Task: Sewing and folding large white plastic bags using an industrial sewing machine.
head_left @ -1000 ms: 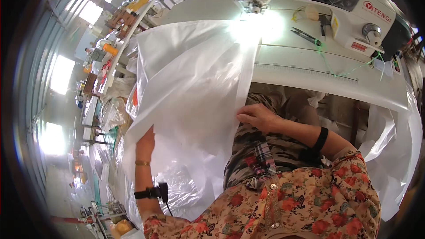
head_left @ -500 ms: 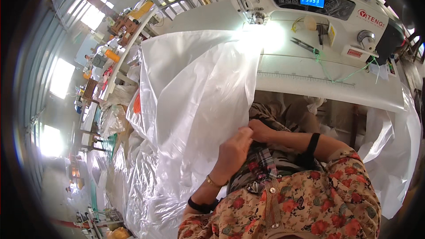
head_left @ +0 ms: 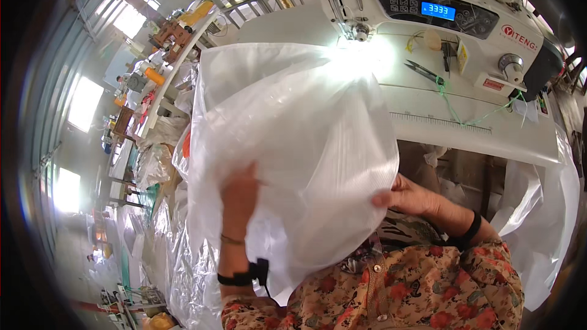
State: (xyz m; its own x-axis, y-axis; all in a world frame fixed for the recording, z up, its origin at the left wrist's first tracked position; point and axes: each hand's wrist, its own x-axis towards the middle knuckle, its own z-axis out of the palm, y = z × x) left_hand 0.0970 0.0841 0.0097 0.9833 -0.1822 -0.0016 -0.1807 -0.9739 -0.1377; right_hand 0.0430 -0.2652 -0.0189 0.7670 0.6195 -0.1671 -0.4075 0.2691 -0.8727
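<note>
A large sheet of white translucent plastic film (head_left: 306, 146) spreads from under the lit needle area of a sewing machine (head_left: 428, 6) down to my lap. On its right edge my right hand (head_left: 406, 197) is closed, the thumb on top and the fingers beneath the sheet. My left hand (head_left: 240, 189) lies over the sheet's left part, blurred by motion, so its fingers cannot be made out. The machine's bright lamp washes out the spot where the film meets the needle.
Black thread snips (head_left: 424, 73) tied to a green cord rest on the machine table (head_left: 446, 107), above a printed ruler scale. More white film (head_left: 535, 220) hangs at the right. Crumpled plastic (head_left: 195, 263) is heaped at the left, near a cluttered side bench (head_left: 174, 76).
My hands, close together at the sheet's lower edge before, have moved apart, left hand leftward and right hand rightward. The film now spreads wider and covers more of my lap.
</note>
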